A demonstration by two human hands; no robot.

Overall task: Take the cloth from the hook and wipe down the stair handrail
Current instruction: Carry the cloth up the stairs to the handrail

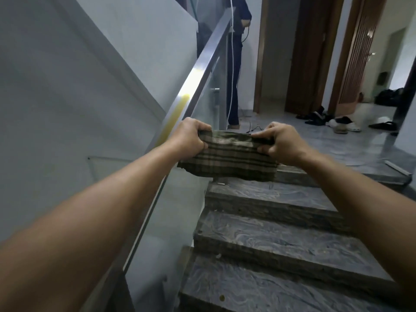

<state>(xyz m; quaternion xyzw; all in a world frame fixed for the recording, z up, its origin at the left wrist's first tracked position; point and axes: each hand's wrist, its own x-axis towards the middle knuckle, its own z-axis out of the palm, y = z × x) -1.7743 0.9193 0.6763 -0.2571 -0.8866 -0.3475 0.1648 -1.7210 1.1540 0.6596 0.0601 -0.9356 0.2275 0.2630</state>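
Grey marbled stone stair treads (pixel 281 242) descend toward a landing floor; four treads can be counted in view. Along their left side runs one square-section brushed-metal handrail (pixel 202 70) capping a clear glass balustrade panel (pixel 180 210), with a yellowish streak on its upper face (possibly a reflection or a mark; it cannot be told which). One folded brown-and-tan plaid cloth (pixel 227 158) is off any hook and held in the air above the upper treads, just beside the rail but apart from it. Two hands hold it: the left hand (pixel 191 139) is curled tight on the cloth's left end, the right hand (pixel 278 143) pinches the right end between thumb and bent fingers. Stretching it between both hands probably flattens it into a wiping pad, so wiping appears not yet begun. Several shoes (pixel 337 122) lie scattered on the landing.
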